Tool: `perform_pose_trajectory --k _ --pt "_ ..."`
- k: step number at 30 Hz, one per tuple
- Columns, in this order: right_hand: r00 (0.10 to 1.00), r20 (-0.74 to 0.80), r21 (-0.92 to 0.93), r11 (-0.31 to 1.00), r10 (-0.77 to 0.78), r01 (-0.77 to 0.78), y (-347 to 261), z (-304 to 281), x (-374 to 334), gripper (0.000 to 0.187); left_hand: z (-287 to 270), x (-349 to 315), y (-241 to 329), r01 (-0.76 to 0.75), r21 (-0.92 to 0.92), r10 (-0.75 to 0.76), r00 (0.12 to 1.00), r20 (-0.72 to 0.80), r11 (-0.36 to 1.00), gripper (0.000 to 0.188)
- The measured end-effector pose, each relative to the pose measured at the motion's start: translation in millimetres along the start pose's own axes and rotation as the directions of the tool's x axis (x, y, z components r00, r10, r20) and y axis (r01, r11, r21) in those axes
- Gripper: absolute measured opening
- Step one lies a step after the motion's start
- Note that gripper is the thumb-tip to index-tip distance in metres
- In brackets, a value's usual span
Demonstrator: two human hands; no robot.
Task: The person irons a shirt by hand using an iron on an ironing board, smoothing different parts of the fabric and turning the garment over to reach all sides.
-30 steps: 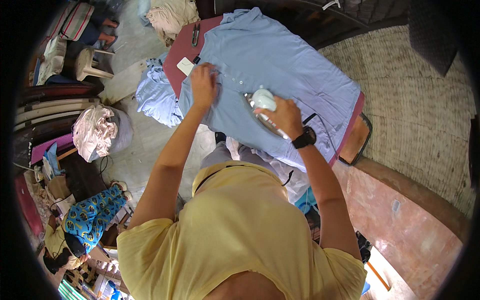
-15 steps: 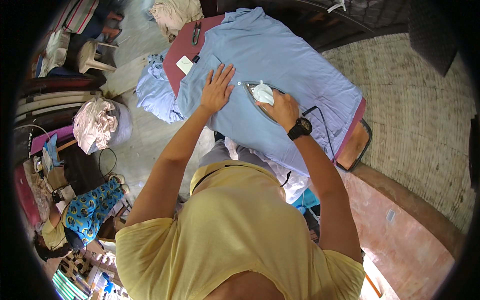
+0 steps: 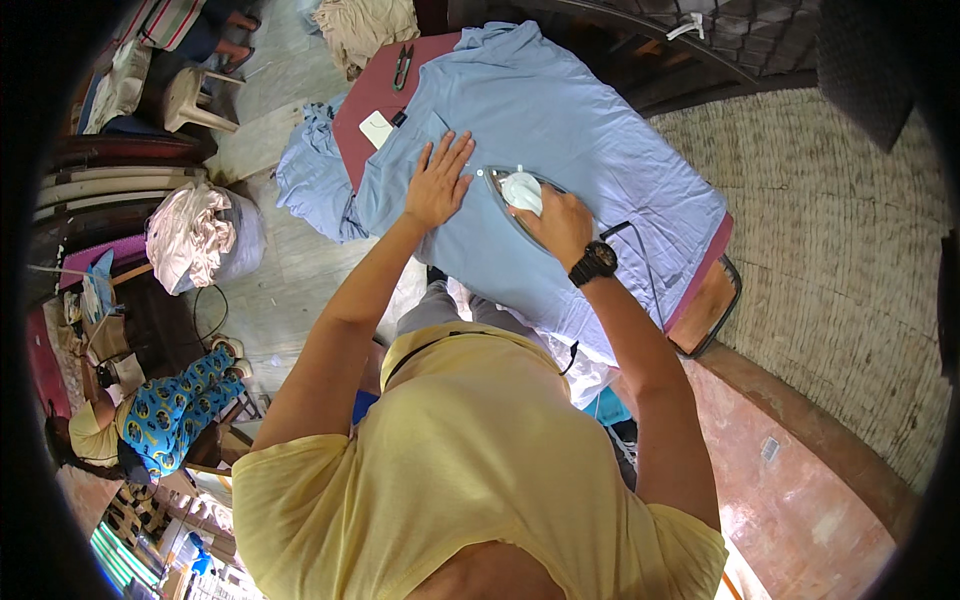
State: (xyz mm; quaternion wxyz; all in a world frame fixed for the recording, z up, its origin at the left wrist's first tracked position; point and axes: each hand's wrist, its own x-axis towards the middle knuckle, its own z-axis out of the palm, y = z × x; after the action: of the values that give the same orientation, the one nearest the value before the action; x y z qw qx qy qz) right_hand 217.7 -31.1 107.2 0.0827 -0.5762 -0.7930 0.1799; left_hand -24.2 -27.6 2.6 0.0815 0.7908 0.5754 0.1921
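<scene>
In a room with a tiled floor (image 3: 290,270), a maroon ironing surface (image 3: 362,95) is being almost covered by a light-blue shirt (image 3: 570,105), which is being laid out with its buttoned front up. On it, left of centre, a clothes iron (image 3: 521,191) is being held by the right hand (image 3: 563,228) – the grip is being kept clamped round the handle, with no gap showing there. The iron's long axis is being slanted: its nose is being pointed far and left, its heel being turned toward the right wrist, where a black watch (image 3: 596,262) is being worn.

The left hand (image 3: 438,186) is being laid flat, palm down, on the shirt just left of the nose, its fingers a little apart and nothing being clasped. A white button (image 3: 480,172) is being left between its thumb and the iron's tip – almost at the tip – so thumb and hot edge are being separated by only a narrow strip of cloth, if the iron is being heated, which cannot be told. The cord (image 3: 645,265) is being led off to the right, clear of the left hand. Thread snips (image 3: 403,67) and a white tag (image 3: 376,129) are being left at the surface's far-left end.
</scene>
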Motion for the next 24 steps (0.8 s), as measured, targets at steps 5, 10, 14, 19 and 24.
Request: perform_pose_trajectory --k 5,10,14,19,24 --pt "0.999 0.024 -0.03 0.999 0.038 -0.037 -16 -4 7 0.052 2 -1 -3 0.03 -0.048 -0.031 0.999 -0.03 0.998 0.064" --pt "0.996 0.03 -0.025 0.997 0.08 -0.08 -23 -5 13 0.051 3 -1 -2 0.023 -0.039 -0.025 0.999 -0.036 0.999 0.065" --pt "0.994 0.031 -0.003 0.994 0.107 -0.107 -26 -5 23 0.05 2 0 -4 0.027 -0.06 -0.028 0.999 -0.021 0.998 0.063" --pt "0.994 0.008 0.034 0.994 0.105 -0.106 -23 0 12 0.057 2 -1 -8 0.027 -0.107 -0.027 1.0 -0.002 0.994 0.061" --pt "0.992 0.002 0.031 0.992 0.123 -0.123 -26 6 16 0.058 5 -1 -9 0.025 -0.089 -0.026 1.0 -0.003 0.996 0.06"
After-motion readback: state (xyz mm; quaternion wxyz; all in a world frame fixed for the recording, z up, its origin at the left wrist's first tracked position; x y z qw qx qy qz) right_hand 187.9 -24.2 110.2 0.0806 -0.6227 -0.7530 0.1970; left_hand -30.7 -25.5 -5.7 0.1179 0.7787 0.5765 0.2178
